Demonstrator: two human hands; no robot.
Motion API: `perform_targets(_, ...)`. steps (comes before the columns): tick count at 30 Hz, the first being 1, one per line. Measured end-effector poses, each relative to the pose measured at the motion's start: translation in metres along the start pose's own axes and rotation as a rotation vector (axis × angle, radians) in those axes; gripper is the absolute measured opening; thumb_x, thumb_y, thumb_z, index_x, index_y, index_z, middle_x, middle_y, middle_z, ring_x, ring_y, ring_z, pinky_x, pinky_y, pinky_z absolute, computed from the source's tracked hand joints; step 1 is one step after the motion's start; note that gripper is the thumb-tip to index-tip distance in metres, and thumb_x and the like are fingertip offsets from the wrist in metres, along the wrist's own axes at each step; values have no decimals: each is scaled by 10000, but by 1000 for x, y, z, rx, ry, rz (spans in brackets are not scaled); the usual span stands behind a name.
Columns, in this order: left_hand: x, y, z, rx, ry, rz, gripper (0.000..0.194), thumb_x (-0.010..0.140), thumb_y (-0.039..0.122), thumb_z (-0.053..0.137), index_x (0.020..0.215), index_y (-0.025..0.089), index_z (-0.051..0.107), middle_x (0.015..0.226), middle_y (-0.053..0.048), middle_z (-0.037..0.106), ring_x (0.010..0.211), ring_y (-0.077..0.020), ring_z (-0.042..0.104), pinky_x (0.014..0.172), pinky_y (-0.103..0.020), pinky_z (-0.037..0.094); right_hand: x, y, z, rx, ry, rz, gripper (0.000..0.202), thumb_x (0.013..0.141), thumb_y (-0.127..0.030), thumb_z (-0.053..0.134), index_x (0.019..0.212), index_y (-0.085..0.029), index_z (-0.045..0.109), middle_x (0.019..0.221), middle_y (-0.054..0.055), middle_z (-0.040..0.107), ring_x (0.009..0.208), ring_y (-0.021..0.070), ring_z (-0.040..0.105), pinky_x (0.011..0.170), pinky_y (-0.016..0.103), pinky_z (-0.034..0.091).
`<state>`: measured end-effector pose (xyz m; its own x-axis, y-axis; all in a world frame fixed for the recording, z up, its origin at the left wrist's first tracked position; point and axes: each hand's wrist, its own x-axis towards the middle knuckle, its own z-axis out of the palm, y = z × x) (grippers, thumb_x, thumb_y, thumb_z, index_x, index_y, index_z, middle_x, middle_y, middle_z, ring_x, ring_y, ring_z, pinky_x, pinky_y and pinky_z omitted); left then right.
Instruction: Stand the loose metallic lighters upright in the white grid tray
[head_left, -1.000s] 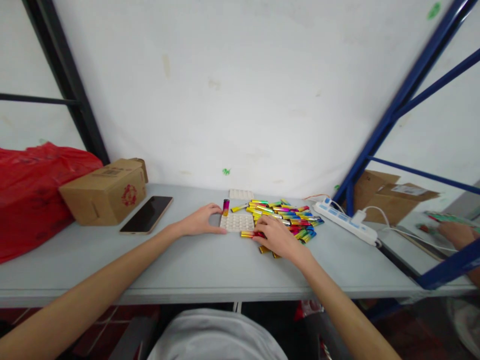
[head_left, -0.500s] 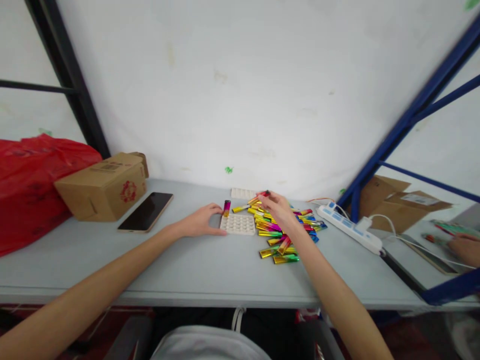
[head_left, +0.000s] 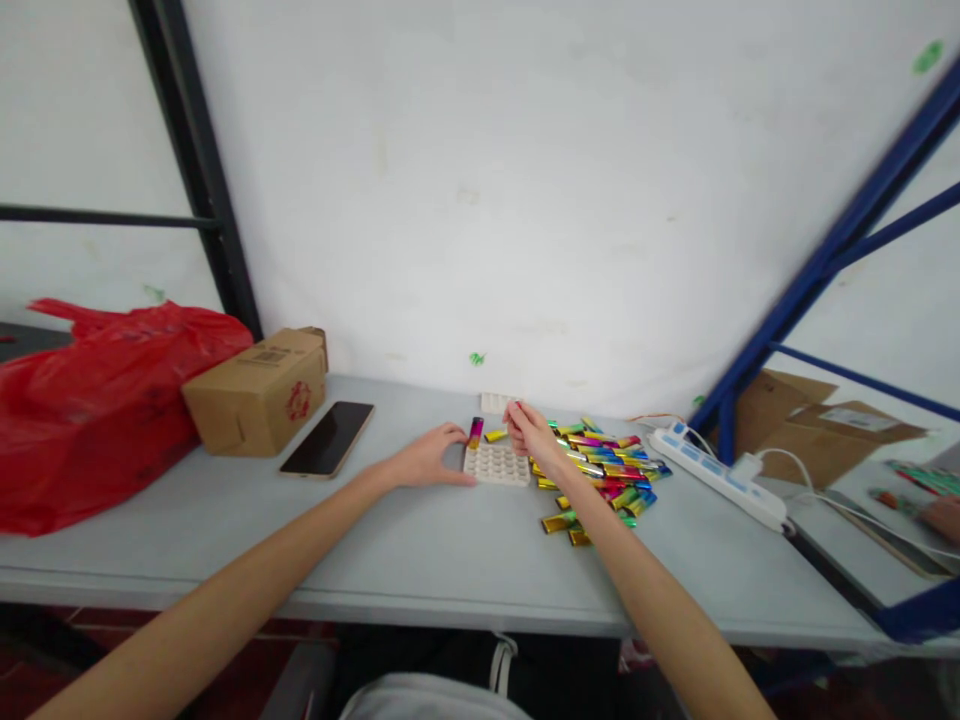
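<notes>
A white tray with a grid of holes [head_left: 498, 466] lies on the table, and one purple-and-gold shiny tube [head_left: 475, 433], like a lighter casing, stands upright at its back-left corner. My left hand [head_left: 431, 458] is at the tray's left side with thumb and fingers apart; the thumb tip is by the front-left corner and the fingertips are near the standing tube. Above the tray's back-right part, my right hand [head_left: 531, 437] is closed in a pinch on another shiny tube, mostly hidden, its reddish end showing. Right of the tray lies a pile of shiny coloured tubes [head_left: 611, 470], partly behind my right forearm.
Behind my right hand is a second white tray [head_left: 495, 403]. A black phone [head_left: 328, 438], a cardboard box [head_left: 255, 395] and a red plastic bag [head_left: 112, 410] occupy the left. To the right are a white power strip [head_left: 716, 475], a blue frame [head_left: 795, 270] and another person's hand [head_left: 941, 515].
My right hand has come from over the pile to above the tray, with the tube turned in its fingers. My left hand stays beside the tray. The whole view has shifted.
</notes>
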<state>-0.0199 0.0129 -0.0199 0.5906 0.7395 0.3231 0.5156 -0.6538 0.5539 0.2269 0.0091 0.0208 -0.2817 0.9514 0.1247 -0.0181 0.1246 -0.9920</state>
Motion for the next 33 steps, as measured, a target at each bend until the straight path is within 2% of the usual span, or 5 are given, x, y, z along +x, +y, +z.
perform_targets(10, 1, 5, -3, 52, -27, -12, 754, 777, 749, 808, 1289, 205, 707, 1348, -130, 685, 1253, -343, 659, 1133, -424, 484, -7, 5, 5, -568, 315, -195, 579, 877, -725, 477, 553, -258, 368, 551, -43, 326, 568, 127, 336, 567, 300, 255)
perform_targets(15, 1, 7, -6, 88, -31, -6, 741, 791, 758, 792, 1290, 216, 711, 1347, -116, 694, 1254, -345, 666, 1128, -429, 496, -13, -3, 3, -639, 321, -237, 459, 878, -581, 451, 562, -251, 403, 555, -40, 375, 573, 133, 382, 588, 299, 277)
perform_targets(20, 2, 6, -6, 102, -34, -8, 760, 787, 761, 791, 1297, 202, 714, 1349, -126, 703, 1256, -353, 671, 1128, -432, 499, -15, -1, 1, -669, 285, -293, 495, 970, -613, 454, 640, -244, 443, 575, -38, 457, 597, 148, 443, 605, 292, 321)
perform_targets(27, 4, 7, -8, 142, -44, -5, 812, 781, 790, 761, 1303, 169, 717, 1365, -146, 700, 1277, -353, 661, 1153, -401, 472, -19, -6, 2, -713, 69, -379, 477, 1092, -596, 425, 808, -232, 546, 753, 5, 623, 670, 162, 555, 674, 282, 417)
perform_targets(33, 6, 8, -10, 149, -79, -19, 826, 774, 803, 760, 1323, 187, 709, 1388, -145, 694, 1284, -367, 653, 1149, -435, 475, -8, 2, 12, -922, 137, -390, 501, 1095, -578, 518, 744, -232, 605, 672, 9, 596, 716, 191, 571, 744, 296, 381)
